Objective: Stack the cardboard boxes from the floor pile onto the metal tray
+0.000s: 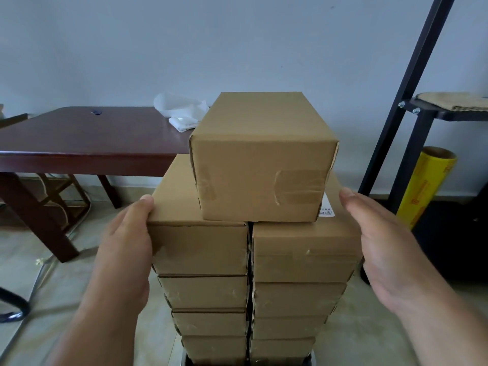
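L fingers [144, 204] lie flat vs the left side of the twin-column brown cardboard box stack [250, 281]; R fingers [351, 204] straight, just off its right side. Single brown box [260, 159] sits atop. Metal tray [313, 361] barely shows under the stack. Floor pile not in view; prob. nearly done.

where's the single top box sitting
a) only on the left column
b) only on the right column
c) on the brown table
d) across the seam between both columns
d: the top box rests across the seam, on both the left column and the right column.
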`<action>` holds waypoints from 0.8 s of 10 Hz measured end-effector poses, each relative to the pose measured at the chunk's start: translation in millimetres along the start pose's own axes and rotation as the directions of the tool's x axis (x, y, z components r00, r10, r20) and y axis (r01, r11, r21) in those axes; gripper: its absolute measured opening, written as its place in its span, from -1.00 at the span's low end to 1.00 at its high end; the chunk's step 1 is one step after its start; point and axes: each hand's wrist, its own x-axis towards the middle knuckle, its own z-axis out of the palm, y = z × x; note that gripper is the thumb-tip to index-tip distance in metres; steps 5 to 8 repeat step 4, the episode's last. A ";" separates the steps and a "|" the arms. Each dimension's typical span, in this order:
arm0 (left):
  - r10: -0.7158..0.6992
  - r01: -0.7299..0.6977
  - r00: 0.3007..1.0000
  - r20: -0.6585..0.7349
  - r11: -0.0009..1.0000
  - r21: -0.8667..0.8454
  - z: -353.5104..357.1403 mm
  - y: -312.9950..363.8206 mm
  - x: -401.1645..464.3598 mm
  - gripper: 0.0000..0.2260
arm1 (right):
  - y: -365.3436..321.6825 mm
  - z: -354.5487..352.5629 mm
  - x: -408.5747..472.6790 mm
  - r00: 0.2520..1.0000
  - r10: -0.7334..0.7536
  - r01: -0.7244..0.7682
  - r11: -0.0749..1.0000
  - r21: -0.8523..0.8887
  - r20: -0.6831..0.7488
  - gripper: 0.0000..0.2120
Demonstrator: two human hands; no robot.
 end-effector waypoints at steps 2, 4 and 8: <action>0.055 -0.055 0.998 0.031 0.998 0.008 3.1 1.2 -5.5 -0.72 | -0.1 0.4 -3.0 0.999 -0.025 0.026 1.000 -0.002 0.045 -0.58; 0.148 -0.149 0.989 0.027 0.987 0.052 -11.5 5.0 -5.6 -0.69 | -13.0 -8.5 -4.1 0.988 -0.099 0.102 0.995 0.014 -0.117 -0.66; 0.148 -0.149 0.989 0.027 0.987 0.052 -11.5 5.0 -5.6 -0.69 | -13.0 -8.5 -4.1 0.988 -0.099 0.102 0.995 0.014 -0.117 -0.66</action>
